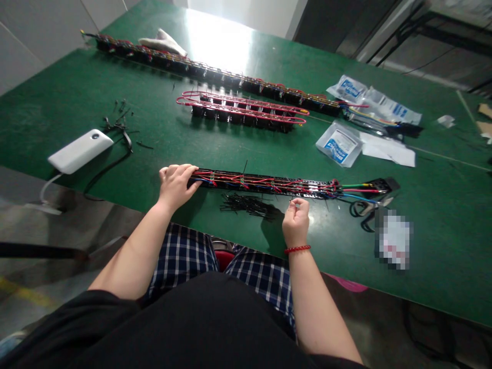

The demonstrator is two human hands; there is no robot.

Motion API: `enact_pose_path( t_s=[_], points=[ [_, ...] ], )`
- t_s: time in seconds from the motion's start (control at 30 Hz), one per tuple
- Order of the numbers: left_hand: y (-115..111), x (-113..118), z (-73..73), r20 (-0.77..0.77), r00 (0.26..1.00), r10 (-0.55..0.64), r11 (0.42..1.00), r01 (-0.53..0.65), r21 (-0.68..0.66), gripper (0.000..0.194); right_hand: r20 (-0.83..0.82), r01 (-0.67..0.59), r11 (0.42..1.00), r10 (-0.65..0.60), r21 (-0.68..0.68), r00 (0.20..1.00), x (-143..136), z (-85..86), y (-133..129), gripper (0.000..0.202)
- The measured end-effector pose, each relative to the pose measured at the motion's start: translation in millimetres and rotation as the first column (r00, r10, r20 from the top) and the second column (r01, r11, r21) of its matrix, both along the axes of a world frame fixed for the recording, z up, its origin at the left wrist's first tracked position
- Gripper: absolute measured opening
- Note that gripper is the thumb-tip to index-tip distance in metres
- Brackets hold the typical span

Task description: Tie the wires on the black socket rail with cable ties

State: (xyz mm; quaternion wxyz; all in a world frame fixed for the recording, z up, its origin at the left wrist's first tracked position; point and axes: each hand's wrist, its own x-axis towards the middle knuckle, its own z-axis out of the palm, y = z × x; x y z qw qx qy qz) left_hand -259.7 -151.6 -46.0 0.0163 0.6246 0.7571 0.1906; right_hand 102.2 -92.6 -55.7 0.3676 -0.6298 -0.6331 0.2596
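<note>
A long black wired strip [257, 182] with red and blue wires lies across the green table in front of me. My left hand [177, 185] is wrapped round its left end. Just below the strip's right part, my right hand [296, 220] is closed in a pinch; what it holds, if anything, is too small to make out. Between my hands lies a pile of thin black zip ties [249, 205]. Green, red and blue cables [355, 190] come out of the strip's right end.
Scissors [363, 207] and a pixelated packet [395, 240] lie at the right. Behind are a bundle with pink wires [246, 110], a longer wired strip [215, 74] and plastic bags [340, 144]. A white device [80, 151] with a cable sits at the left.
</note>
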Motion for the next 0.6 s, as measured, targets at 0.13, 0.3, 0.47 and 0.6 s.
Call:
enact_pose_path(
  t_s=[0.13,0.3,0.47,0.6],
  points=[
    [21.3,-0.9,0.1,0.005,0.999,-0.034,0.999,0.034,-0.018,0.040,-0.059,-0.032,0.999,0.032,-0.001,0.998,0.5,-0.3,-0.1,0.026],
    [42.7,-0.8,-0.7,0.023,0.998,-0.066,0.998,0.067,-0.015,0.039,-0.067,-0.070,0.998,0.070,-0.004,0.995,0.4,-0.3,-0.8,0.032],
    [47.5,-2.6,-1.7,0.026,0.995,-0.093,0.996,0.093,-0.014,0.039,-0.060,-0.088,0.996,0.087,-0.014,0.994,-0.6,0.5,-0.6,0.030],
    [46.7,-4.8,-3.7,0.016,0.994,-0.104,0.995,0.104,0.014,0.038,-0.074,-0.095,0.995,0.093,-0.023,0.993,-1.6,1.2,-0.2,0.028]
  ],
)
